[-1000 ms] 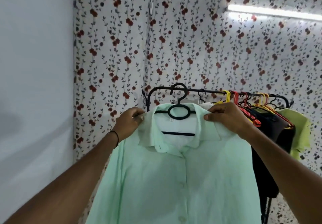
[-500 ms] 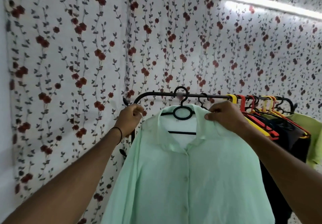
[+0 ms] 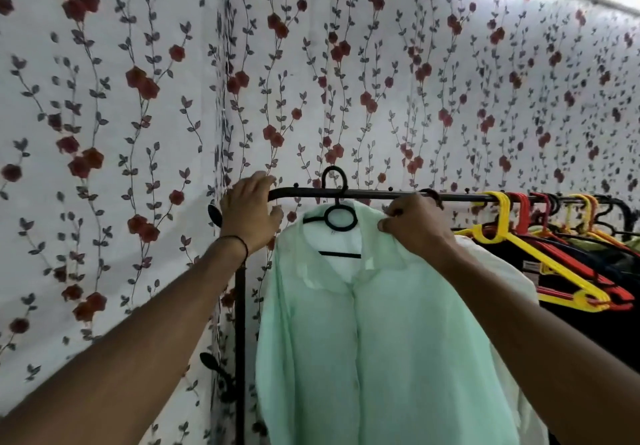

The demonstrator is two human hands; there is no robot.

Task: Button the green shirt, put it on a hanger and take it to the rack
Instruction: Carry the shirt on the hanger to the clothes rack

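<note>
The pale green shirt (image 3: 381,340) hangs buttoned on a black hanger (image 3: 341,218). The hanger's hook loops over the black rack rail (image 3: 374,196) near its left end. My right hand (image 3: 415,230) pinches the shirt's right shoulder by the collar, just under the rail. My left hand (image 3: 249,212) lies over the rail's left bend with fairly straight fingers, just left of the shirt's shoulder and apart from the cloth.
Yellow hangers (image 3: 554,271), red hangers (image 3: 595,278) and dark clothes (image 3: 588,323) crowd the rail to the right. A whitish garment (image 3: 502,271) hangs right behind the green shirt. The rack's post (image 3: 239,340) stands close to the floral wall corner.
I have come closer to the rack. The hanger's hook now sits over the rail. My left hand has let go of the shirt's shoulder and moved up onto the rail's bend.
</note>
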